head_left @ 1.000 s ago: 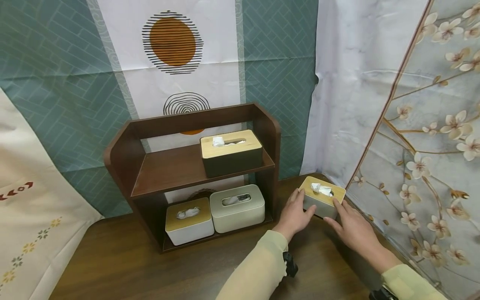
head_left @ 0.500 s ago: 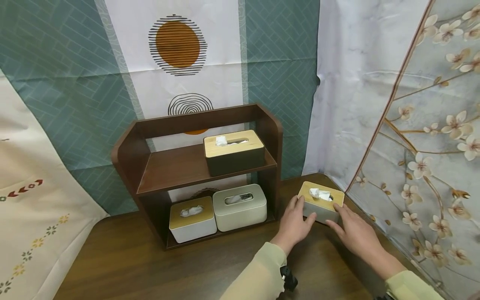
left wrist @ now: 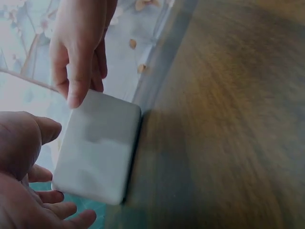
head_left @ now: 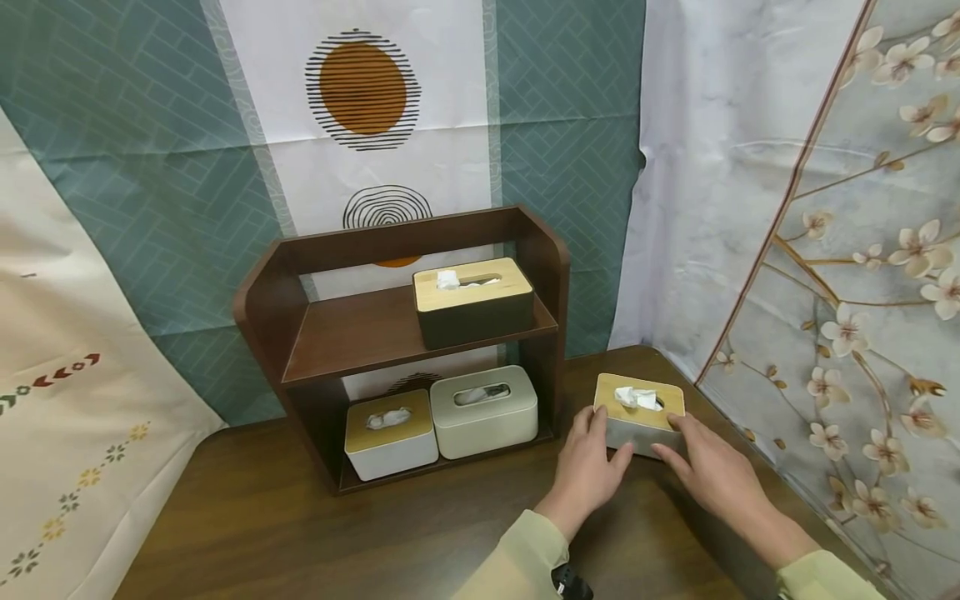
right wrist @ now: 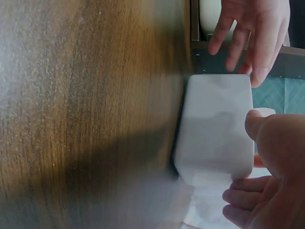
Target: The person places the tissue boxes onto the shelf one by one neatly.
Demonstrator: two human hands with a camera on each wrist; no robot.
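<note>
A tissue box point(head_left: 639, 435) with a light wooden lid and grey-white sides is on the brown table, right of the shelf. White tissue pokes out of its slot. My left hand point(head_left: 587, 468) holds its left end, fingers along the side and thumb by the front. At the other end, my right hand point(head_left: 712, 468) grips the right side, thumb near the front top edge. In the left wrist view, the box's pale front point(left wrist: 97, 148) shows between both hands. The right wrist view shows the same front face point(right wrist: 214, 129); some fingertips are hidden behind it.
A dark brown two-tier shelf point(head_left: 352, 333) stands left of my hands. Its upper tier bears a black tissue box point(head_left: 480, 321) with wooden lid. Below sit a white wooden-lidded box point(head_left: 393, 458) and a cream one point(head_left: 487, 432). A floral curtain point(head_left: 847, 333) borders the table's right.
The tissue box between my hands has moved a little toward me and slightly left, both hands moving with it. The head view has shifted slightly; the boxes on the shelf stay put.
</note>
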